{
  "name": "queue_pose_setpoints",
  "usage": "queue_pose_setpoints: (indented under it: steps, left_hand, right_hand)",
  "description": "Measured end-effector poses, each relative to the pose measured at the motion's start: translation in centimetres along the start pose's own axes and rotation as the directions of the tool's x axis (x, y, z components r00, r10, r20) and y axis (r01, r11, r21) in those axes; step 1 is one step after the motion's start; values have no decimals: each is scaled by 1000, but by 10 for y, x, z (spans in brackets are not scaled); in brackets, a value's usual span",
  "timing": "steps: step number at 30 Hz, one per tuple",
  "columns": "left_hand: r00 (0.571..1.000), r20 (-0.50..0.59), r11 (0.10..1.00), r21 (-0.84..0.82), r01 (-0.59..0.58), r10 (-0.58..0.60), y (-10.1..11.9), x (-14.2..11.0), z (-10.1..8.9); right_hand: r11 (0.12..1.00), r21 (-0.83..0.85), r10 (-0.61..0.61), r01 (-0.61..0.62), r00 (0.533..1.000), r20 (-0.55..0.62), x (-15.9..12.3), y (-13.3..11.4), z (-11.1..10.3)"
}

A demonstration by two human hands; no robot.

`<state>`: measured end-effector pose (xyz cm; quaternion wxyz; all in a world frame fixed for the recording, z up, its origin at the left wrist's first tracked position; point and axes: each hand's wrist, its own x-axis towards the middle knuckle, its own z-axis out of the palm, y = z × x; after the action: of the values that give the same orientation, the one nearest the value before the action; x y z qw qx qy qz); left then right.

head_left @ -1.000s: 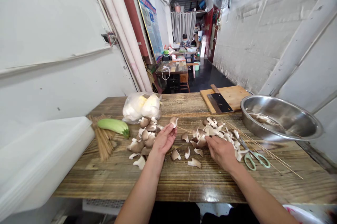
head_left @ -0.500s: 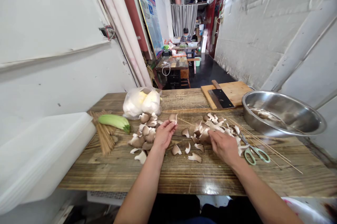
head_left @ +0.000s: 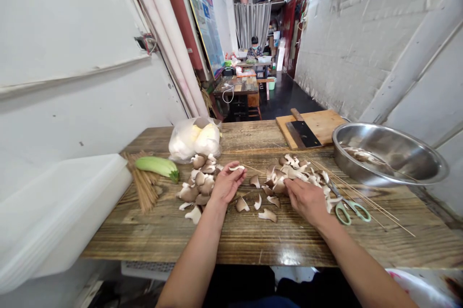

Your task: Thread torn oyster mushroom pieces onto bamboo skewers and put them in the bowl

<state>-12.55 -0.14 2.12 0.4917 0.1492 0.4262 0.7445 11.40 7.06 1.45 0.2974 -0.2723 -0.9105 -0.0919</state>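
My left hand (head_left: 227,185) pinches a pale mushroom piece (head_left: 237,168) between thumb and fingers. My right hand (head_left: 307,199) reaches the near edge of a mushroom pile (head_left: 296,172), fingertips drawn together; whether they grip a piece, I cannot tell. Loose pieces (head_left: 267,215) lie between both grips. A second heap (head_left: 198,186) sits just left of the left grip; scissors (head_left: 343,201) rest right of the right one.
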Motion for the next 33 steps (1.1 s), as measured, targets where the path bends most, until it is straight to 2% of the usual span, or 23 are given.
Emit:
queue_pose_setpoints:
  steps: [5, 11, 14, 19, 22, 29, 33]
  left_hand:
    - [997, -66, 999, -33, 32, -34, 0, 4, -3]
    - [987, -134, 980, -186, 66, -92, 2, 8, -1]
    - [991, -109, 975, -217, 50, -75, 2, 7, 1]
    - [998, 14, 981, -184, 57, -55, 2, 3, 2]
    - [998, 46, 985, -162, 55, -48, 2, 3, 1]
    - [990, -75, 972, -208, 105, -123, 2, 6, -4]
    - [988, -79, 971, -213, 113, -132, 3, 5, -4]
  right_hand:
    - [1000, -6, -3, 3, 1000, 8, 0, 0, -1]
    - [1000, 0, -19, 19, 1000, 11, 1, -1, 1]
    - [1000, -11, -28, 28, 1000, 7, 0, -1, 2]
    - [999, -32, 5, -5, 1000, 10, 0, -2, 2]
    - [999, -29, 29, -29, 999, 13, 1, -3, 1]
    - [1000, -30, 7, -6, 1000, 19, 0, -3, 2]
    - [1000, -31, 3, -2, 1000, 20, 0, -3, 2]
